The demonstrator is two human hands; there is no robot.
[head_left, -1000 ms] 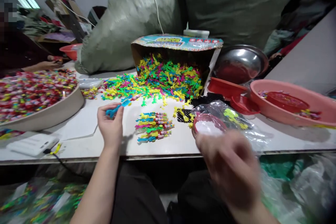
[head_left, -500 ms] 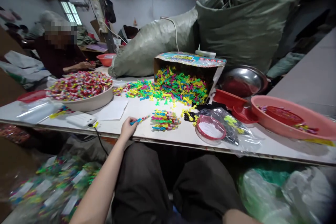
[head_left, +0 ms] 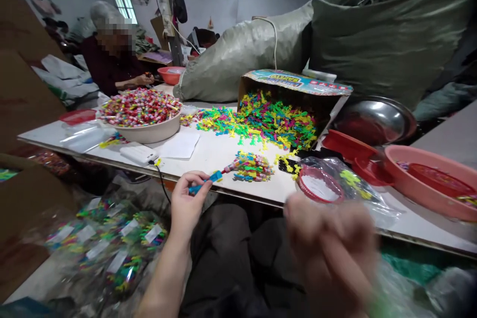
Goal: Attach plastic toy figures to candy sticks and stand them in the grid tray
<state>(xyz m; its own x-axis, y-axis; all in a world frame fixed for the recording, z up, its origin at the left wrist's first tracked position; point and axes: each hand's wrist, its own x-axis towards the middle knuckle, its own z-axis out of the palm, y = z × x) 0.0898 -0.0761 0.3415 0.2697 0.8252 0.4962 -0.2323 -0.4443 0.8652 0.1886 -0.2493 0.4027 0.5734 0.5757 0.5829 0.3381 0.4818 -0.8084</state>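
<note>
Pinched in my left hand is a small blue plastic toy, its far end reaching toward a wrapped candy; whether the two are joined is hard to tell. Just beyond lies a bundle of candy-and-toy sticks, side by side on the table. My right hand is raised close to the camera, over my lap and the table's front edge. Motion smears its fingers, so I cannot make out what it holds, if anything. Past the bundle, many coloured plastic toys spill from a tipped cardboard box.
A bowl heaped with wrapped candies has a cream rim, near white paper and a white power bank. Rightward are a red basket, a pink basin and a metal bowl. A co-worker sits back left.
My left hand has come nearer with the blue toy. My right hand has risen into view from the lower right. The view has turned left, so the table appears shifted right.
</note>
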